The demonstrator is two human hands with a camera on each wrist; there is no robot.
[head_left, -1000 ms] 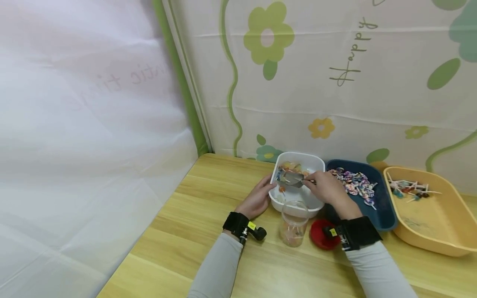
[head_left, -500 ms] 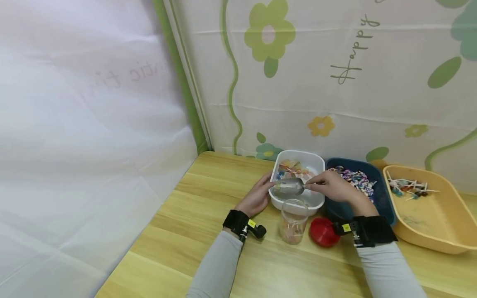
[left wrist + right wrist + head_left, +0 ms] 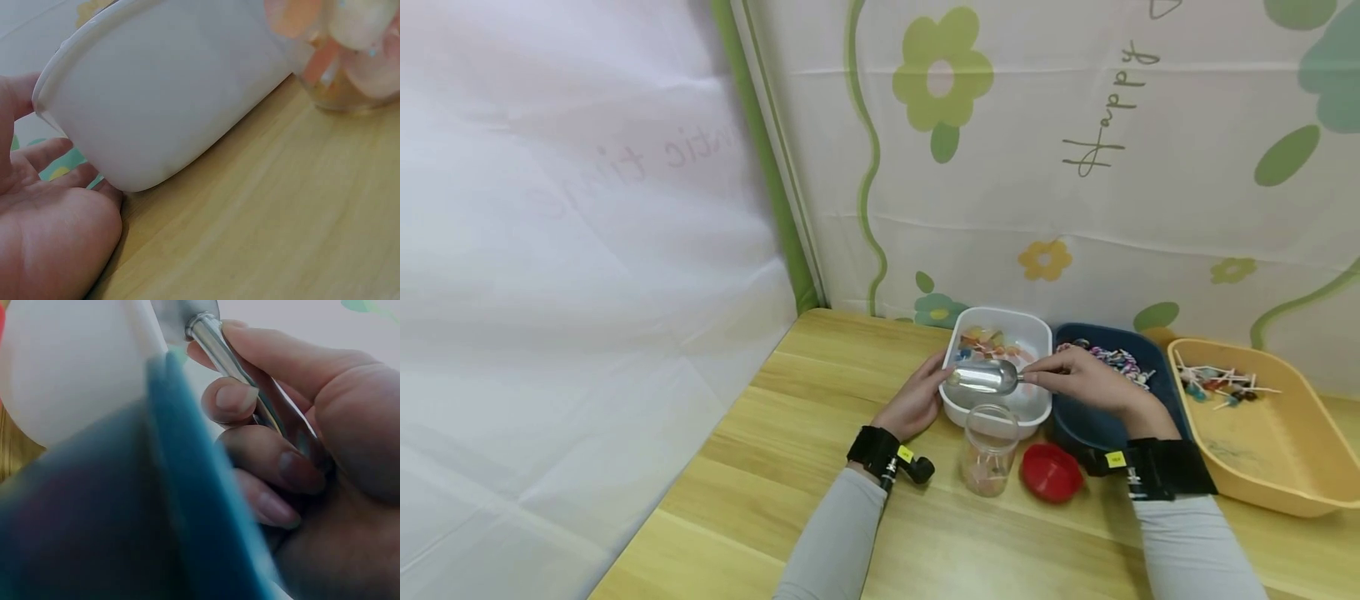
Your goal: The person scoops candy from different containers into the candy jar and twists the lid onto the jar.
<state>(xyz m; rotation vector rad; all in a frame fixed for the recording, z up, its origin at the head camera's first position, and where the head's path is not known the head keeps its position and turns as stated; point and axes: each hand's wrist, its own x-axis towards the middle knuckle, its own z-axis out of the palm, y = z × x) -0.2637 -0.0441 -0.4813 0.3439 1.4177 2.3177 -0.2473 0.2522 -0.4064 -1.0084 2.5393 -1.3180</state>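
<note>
A white tub [image 3: 1030, 333] of coloured candies sits on the wooden table. My left hand [image 3: 917, 398] rests against its left side, fingers straight along the wall of the white tub [image 3: 162, 106]. My right hand [image 3: 1086, 379] grips the handle of a metal scoop [image 3: 983, 377], held level over the tub's front part. In the right wrist view the fingers curl round the scoop handle [image 3: 250, 381]. A clear jar [image 3: 990, 448] with a few candies in it stands just in front of the tub, its red lid [image 3: 1049, 472] lying beside it.
A dark blue tray [image 3: 1097, 425] with wrapped sweets sits right of the tub, and a yellow tray [image 3: 1262, 442] with lollipop sticks lies further right. A flowered curtain hangs behind; a white sheet closes the left side.
The right hand has lifted the scoop out of the candies and drawn it slightly toward the tub's front. The left hand has stayed against the tub.
</note>
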